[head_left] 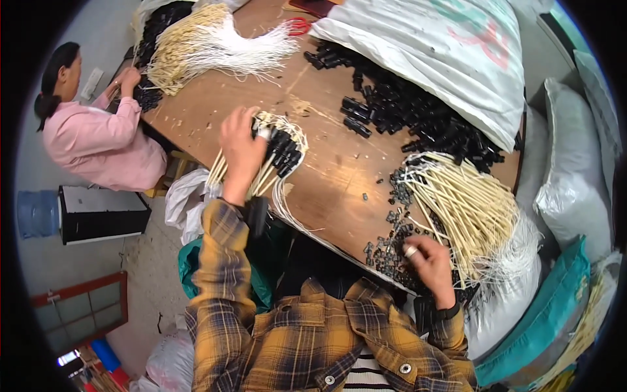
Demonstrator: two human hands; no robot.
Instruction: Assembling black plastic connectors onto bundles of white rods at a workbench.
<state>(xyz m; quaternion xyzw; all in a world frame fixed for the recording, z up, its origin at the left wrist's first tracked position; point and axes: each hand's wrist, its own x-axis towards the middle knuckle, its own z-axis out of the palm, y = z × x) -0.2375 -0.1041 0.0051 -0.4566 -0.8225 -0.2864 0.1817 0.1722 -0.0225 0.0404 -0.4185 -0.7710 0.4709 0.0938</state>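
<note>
My left hand (240, 147) is bent over a bundle of pale sticks (264, 179) at the table's near edge, its fingers closed around part of it. Black plastic sockets (285, 149) and white cords (282, 202) sit on these sticks, right beside my thumb. Farther right, my right hand (429, 262) hovers low at a scatter of small dark plastic pieces (385, 251), thumb and fingers drawn together. Whatever is in its fingertips is too small to make out. A pile of pale sticks with white cords (464, 209) lies just beyond it.
Black sockets (418, 108) spill from a white sack (431, 46) on the brown table (326, 163). Another corded bundle (189, 49) and red scissors (298, 26) lie at the far left. A person in pink (98, 140) sits left. Stuffed sacks (575, 157) crowd the right.
</note>
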